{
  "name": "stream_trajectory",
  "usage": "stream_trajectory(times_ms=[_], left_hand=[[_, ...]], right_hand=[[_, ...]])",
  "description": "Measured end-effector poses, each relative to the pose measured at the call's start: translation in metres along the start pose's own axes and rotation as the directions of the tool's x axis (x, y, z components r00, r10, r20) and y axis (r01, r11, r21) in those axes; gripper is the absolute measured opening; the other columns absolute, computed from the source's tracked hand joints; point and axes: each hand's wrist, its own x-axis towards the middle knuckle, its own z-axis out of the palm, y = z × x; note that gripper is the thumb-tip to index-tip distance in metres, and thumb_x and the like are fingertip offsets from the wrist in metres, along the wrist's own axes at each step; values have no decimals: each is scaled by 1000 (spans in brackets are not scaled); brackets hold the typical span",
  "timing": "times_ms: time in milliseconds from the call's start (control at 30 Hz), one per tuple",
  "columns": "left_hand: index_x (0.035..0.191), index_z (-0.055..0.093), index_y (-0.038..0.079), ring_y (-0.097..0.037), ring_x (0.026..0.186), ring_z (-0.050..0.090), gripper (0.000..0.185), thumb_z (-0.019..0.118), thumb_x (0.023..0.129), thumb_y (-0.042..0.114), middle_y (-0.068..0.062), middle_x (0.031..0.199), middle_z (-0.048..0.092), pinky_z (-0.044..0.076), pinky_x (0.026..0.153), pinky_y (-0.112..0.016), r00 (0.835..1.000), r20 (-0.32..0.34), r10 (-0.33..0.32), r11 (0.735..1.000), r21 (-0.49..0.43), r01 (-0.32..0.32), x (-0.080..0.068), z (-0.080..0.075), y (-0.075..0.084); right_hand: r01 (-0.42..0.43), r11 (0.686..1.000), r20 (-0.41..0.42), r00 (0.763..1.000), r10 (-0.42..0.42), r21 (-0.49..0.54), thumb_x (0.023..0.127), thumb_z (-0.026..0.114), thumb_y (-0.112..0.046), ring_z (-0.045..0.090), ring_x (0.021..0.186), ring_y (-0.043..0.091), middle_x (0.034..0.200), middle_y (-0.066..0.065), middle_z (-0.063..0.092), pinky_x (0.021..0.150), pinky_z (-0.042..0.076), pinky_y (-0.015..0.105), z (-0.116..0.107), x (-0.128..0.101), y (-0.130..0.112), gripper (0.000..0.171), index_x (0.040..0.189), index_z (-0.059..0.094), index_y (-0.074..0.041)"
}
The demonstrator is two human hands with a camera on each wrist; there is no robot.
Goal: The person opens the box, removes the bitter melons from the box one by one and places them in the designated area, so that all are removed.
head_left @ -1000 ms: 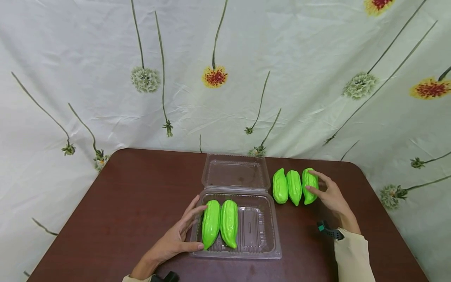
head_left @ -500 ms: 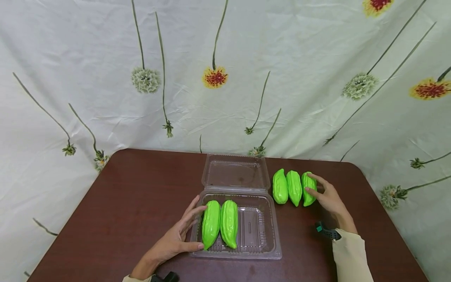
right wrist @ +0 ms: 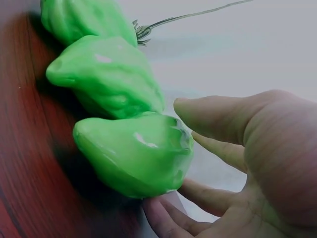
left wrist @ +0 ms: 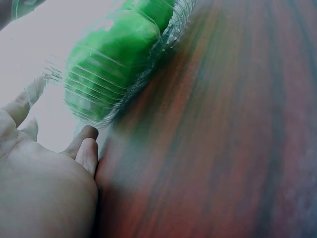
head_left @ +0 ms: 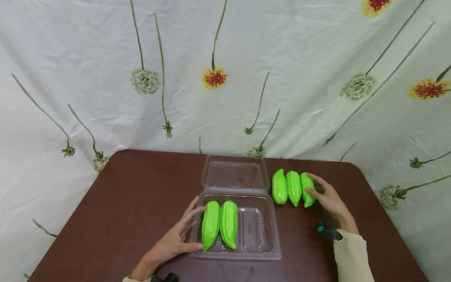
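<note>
Head view shows two green gourds [head_left: 210,225] in one clear box [head_left: 255,255], three toward the bench's [head_left: 148,192] far-right corner, your left hand [head_left: 175,238] spread at the box, your right hand [head_left: 330,197] wide around the rightmost gourd [right wrist: 133,153].

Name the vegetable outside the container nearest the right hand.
The rightmost vegetable in the row of three: the right hand is at it; the middle one and leftmost one lie farther off.

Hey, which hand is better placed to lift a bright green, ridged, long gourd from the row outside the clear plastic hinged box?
Probably the right hand: it reaches partly around the row's rightmost gourd. The left hand is farther off, at the left edge of the box.
</note>
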Motion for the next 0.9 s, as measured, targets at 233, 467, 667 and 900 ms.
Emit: stream_trajectory(times_ms=[233, 467, 667, 900], left_hand=[[160, 22, 11, 13, 147, 11, 86, 70, 89, -3, -3, 168, -20, 20, 109, -6, 1000, -2, -3, 1000, -12, 3, -2, 1, 4], [160, 22, 9, 14, 147, 10, 86, 70, 90, -2, -4, 168, -20, 21, 110, -6, 1000, 1, 7, 1000, 2, -7, -1, 0, 1], [159, 23, 8, 14, 147, 10, 85, 70, 89, -3, -5, 168, -19, 20, 109, -6, 1000, 6, 22, 1000, 15, -22, -1, 1, 0], [160, 21, 9, 15, 146, 8, 85, 69, 91, -1, -2, 168, -19, 20, 109, -5, 1000, 3, -4, 1000, 6, 4, 0, 1, 1]], right_hand=[[-18, 1000, -20, 1000, 18, 12, 105, 55, -33, 35, 138, 54, 160, 28, 26, 104, 37, 68, -4, -2, -7, 64, 158, 29, -8], [28, 1000, -44, 999, -29, -13, 105, 54, -34, 32, 140, 53, 161, 23, 27, 102, 37, 70, -6, -9, -38, 60, 157, 34, -11], [121, 992, 15, 993, -121, -20, 104, 56, -30, 34, 141, 50, 160, 20, 30, 100, 42, 65, -1, -10, -71, 55, 154, 39, -14], [188, 982, 97, 977, -190, 21, 103, 59, -27, 41, 137, 43, 157, 12, 39, 99, 44, 57, 10, -16, -105, 50, 150, 45, -19]])
